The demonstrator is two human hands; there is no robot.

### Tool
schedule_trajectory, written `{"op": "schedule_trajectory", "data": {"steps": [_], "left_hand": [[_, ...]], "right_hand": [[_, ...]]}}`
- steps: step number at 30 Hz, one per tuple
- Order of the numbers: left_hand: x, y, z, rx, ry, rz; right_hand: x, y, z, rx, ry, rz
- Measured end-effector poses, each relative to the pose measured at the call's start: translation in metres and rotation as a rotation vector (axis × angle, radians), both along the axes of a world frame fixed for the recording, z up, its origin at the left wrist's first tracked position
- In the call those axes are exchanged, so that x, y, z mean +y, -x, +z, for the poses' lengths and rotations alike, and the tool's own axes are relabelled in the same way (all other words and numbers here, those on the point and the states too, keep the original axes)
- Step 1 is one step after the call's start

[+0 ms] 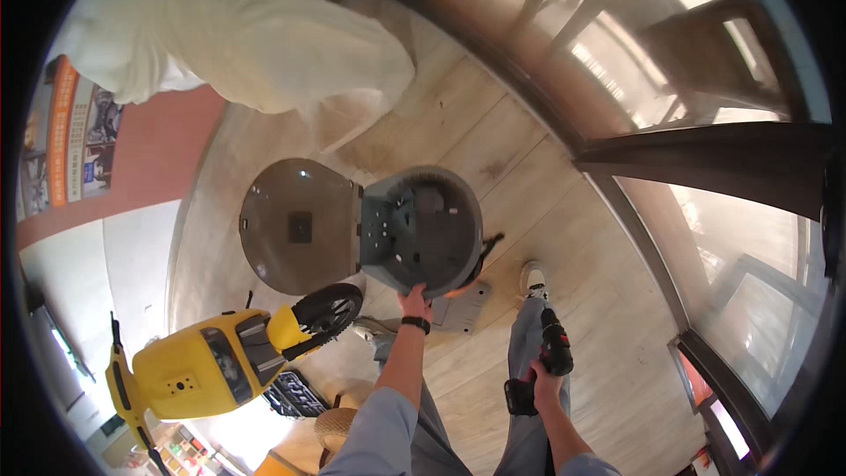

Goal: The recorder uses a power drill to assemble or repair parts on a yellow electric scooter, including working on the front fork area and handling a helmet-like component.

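Your right hand [546,385], lower right of frame, is wrapped round the grip of a black-and-red cordless power drill [555,348], held in front of your leg, well apart from the work. Your left hand [416,302], black band [416,325] on the wrist, is at the lower rim of the deep dark-grey rounded case base [445,242], centre frame; fingers meet the edge, but can't tell if they're closed on it. The glossy brown rounded lid [300,194] lies folded open to the left, joined at the hinge side.

Step in hand, as I judge it: you're steadying or positioning the opened base, drill ready but not applied. Next move calls for keeping that rim steady and the inside reachable; any drilling would need the bit brought over and squared up first. Bit tip too small to read.

Just below the base, partly covered: a flat grey plate [463,308] on the pale wood-look floor [608,300]. Lower left: an open black tool case [297,394] and a yellow two-wheeled scooter [189,370]. Farther, upper left: another person in pale clothing [308,53]. Upper right: dark-framed glass panels [740,273].
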State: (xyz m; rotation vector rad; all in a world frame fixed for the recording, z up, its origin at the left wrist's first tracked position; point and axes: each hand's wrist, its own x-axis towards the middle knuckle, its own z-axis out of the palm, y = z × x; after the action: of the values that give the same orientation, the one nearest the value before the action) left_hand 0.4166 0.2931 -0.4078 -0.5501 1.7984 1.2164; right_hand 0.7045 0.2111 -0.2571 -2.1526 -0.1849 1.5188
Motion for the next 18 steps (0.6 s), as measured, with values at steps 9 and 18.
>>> {"op": "schedule_trajectory", "data": {"steps": [9, 18], "left_hand": [[0.057, 0.0, -0.101, -0.038, -0.082, -0.005], [0.09, 0.007, -0.116, 0.034, -0.082, -0.015]], "right_hand": [[-0.005, 0.036, -0.066, 0.355, 0.087, -0.007], [-0.003, 0.043, -0.074, 0.352, 0.086, -0.059]]}}
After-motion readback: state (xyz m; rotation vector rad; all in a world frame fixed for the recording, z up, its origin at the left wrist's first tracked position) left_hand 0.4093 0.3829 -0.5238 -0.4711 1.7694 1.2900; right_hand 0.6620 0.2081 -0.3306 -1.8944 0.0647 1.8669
